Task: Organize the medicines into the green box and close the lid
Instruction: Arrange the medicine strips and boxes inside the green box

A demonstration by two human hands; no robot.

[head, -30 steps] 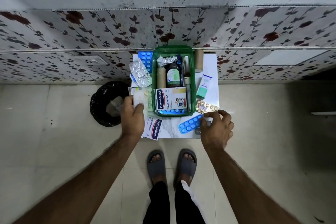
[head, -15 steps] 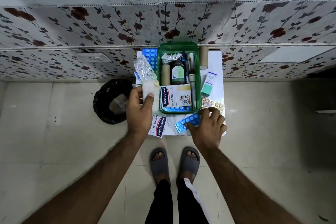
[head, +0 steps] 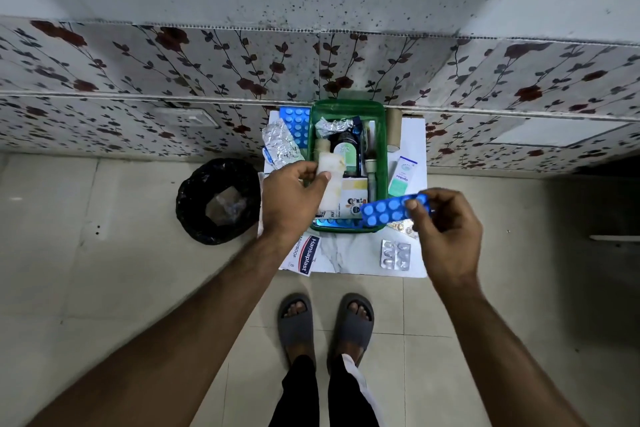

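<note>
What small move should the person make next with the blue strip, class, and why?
Probably lower the blue strip into the green box and let go. The right hand already holds it by one end just above the box's near right corner, and the box is open. The left hand is bringing a white packet over the box too, so the strip should go in clear of it.

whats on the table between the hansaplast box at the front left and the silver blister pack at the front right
Nothing: in the head view, bare white marble-patterned tabletop separates the white Hansaplast box from the silver blister pack.
</note>
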